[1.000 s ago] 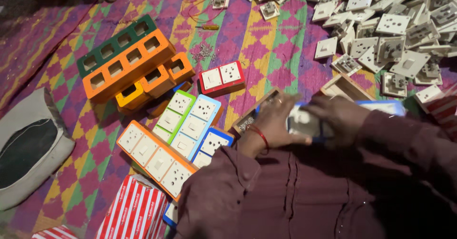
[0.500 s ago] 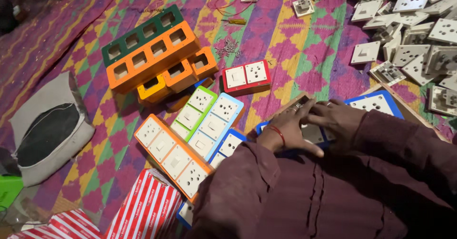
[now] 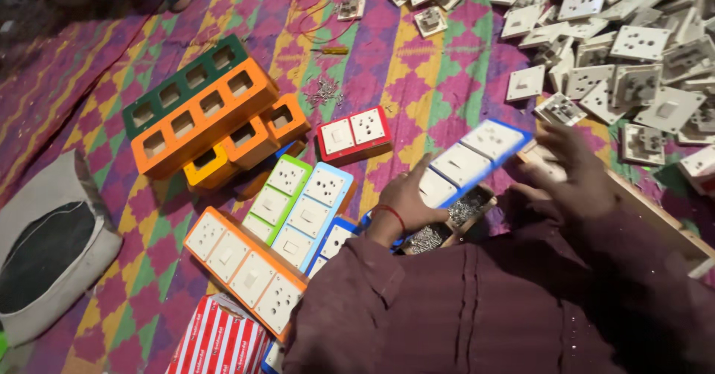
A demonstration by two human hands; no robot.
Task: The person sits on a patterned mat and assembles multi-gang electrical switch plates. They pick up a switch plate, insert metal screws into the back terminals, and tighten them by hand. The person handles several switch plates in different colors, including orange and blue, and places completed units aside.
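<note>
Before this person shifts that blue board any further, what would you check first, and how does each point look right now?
1. Both hands on the blue switch board: ok. The left hand is at its near end, the right hand at its far end.
2. Grip firm underneath: cannot tell, the undersides are hidden.
3. White switch plates seated in the board: ok, none looks loose.
4. Tray of screws below the board: not ok, it sits right under the lifted board and could get knocked.
5. Finished boards on the mat beside the left hand: ok, apart from the hands.
</note>
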